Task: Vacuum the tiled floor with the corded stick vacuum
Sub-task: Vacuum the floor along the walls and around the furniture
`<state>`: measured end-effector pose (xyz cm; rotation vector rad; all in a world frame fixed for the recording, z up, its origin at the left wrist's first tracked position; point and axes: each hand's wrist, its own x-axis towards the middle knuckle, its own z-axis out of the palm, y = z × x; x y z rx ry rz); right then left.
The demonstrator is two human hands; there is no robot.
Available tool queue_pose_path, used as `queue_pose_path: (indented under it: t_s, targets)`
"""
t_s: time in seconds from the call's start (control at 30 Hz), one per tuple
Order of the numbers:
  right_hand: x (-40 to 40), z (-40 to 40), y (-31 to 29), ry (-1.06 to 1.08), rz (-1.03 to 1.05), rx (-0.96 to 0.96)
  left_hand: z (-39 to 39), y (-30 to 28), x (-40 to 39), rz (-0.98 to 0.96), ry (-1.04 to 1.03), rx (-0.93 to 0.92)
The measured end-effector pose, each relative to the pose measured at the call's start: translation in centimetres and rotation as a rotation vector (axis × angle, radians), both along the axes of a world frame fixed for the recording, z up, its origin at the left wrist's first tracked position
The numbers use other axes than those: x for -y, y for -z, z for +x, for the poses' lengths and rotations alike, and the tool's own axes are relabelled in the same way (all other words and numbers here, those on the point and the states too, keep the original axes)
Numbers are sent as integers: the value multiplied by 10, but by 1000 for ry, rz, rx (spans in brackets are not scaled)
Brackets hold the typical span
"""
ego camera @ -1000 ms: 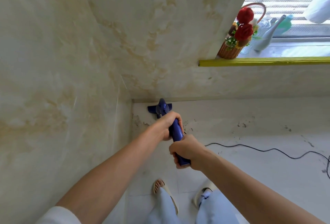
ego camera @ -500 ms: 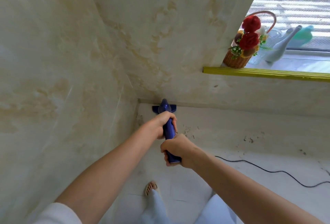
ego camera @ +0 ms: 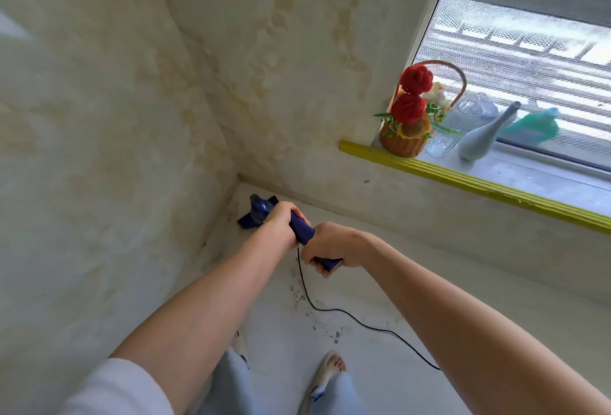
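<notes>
Since the earlier frame, the blue plastic stick vacuum (ego camera: 299, 227) has swung leftward; its head sits in the wall corner, beyond my left hand (ego camera: 281, 221). Right hand (ego camera: 330, 244) trails; both grips wrap the handle.

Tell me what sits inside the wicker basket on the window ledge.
The wicker basket holds two red flowers, a yellow sunflower head, green sprigs and a pale bloom behind. The blooms cover whatever lies deeper in the basket, so that cannot be seen.
</notes>
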<state>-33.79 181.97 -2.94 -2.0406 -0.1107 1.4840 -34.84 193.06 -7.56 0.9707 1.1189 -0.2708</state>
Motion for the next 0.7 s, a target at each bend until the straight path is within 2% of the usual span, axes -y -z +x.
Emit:
queue_pose_path:
  t_s: [0.1,0.2,0.33,0.4,0.57,0.7]
  targets:
    - [5,15,3,-79,-4,-12,11,4,6,61,-16,-19]
    - [7,39,5,-196,-50,37,27,14,10,-34,-129,-48]
    - [0,67,13,-322,-197,206,54,24,10,-101,-205,-22]
    - [-8,73,15,-356,-304,334,65,28,7,-155,-236,-12]
    - [-35,96,10,-414,-505,842,105,20,-12,-266,-287,56]
    - [-48,111,15,-478,-568,1056,130,16,-26,-294,-276,115]
